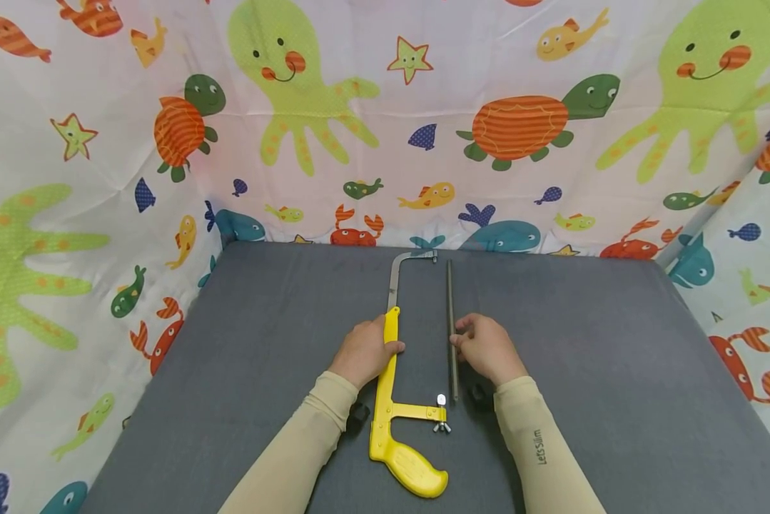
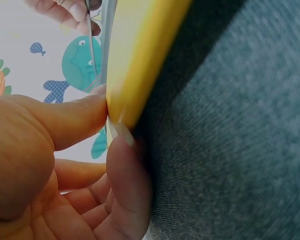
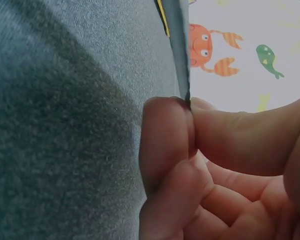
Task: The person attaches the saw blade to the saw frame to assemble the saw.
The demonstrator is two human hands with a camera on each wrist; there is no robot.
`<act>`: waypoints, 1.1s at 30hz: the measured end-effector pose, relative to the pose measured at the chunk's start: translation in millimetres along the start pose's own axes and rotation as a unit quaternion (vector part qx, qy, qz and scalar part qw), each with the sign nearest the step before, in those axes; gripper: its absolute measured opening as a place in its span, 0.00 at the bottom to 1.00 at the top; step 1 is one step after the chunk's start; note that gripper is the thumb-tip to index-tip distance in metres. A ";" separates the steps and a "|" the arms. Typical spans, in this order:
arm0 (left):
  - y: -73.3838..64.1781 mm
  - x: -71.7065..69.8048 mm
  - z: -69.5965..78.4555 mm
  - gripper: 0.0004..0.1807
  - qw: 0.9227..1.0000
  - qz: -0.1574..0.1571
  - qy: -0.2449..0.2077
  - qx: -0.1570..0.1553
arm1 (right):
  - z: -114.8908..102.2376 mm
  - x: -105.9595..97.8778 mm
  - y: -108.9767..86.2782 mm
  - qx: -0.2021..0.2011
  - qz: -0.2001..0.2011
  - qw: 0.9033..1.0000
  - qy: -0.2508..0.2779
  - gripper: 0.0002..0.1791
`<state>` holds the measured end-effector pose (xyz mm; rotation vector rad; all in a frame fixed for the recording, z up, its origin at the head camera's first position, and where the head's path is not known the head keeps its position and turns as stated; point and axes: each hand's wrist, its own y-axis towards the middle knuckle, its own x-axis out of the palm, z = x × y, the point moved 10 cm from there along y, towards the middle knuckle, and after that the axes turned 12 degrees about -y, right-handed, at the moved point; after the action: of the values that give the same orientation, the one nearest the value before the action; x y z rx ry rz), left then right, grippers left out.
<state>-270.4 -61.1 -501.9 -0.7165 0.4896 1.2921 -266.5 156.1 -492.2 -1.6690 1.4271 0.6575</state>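
1. Nearest: beige sleeves (image 1: 545,450) seen on both forearms; dark lettering printed on R one.
2. Yellow handle (image 1: 417,471) of hacksaw (image 1: 385,385) pointed toward wearer, btwn forearms, angled slightly R.
3. Yellow crossbar (image 1: 417,411) extended R from frame's near part; wing nut (image 1: 442,427) fitted at its end.
4. L hand (image 1: 364,351): yellow frame pinched approx. mid-length, thumb over one face, fingers behind (confirmed in L wrist view).
5. R hand (image 1: 490,348): thin metal strip (image 1: 450,293) pinched btwn thumb & index, other fingers curled in (R wrist view).
6. Strip held on frame's open side, roughly parallel; small gap seen at both ends, i.e. not attached.
7. Hacksaw's grey arm (image 1: 394,278) bent R at far end.
8. Grey cloth (image 1: 282,357) spread under all; saw/cloth contact can't be told.
9. Farthest: white curtain (image 1: 442,171) w/ sea-animal prints hung behind & at sides.
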 end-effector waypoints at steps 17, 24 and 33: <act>-0.7 -1.2 0.5 0.39 1.000 0.002 -0.001 0.014 | -6.5 2.7 1.8 -0.013 0.012 1.000 0.004 0.16; 0.3 -0.4 1.4 0.39 1.000 -0.003 0.004 0.015 | -6.3 4.4 1.3 -0.007 0.006 1.000 0.018 0.16; 2.1 1.3 -0.7 0.41 1.000 -0.005 0.005 0.007 | -8.4 8.3 2.0 -0.013 0.009 1.000 0.023 0.15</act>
<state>-272.1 -60.5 -503.7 -0.7131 0.5024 1.2752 -267.6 144.5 -495.1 -1.7031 1.4731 0.6529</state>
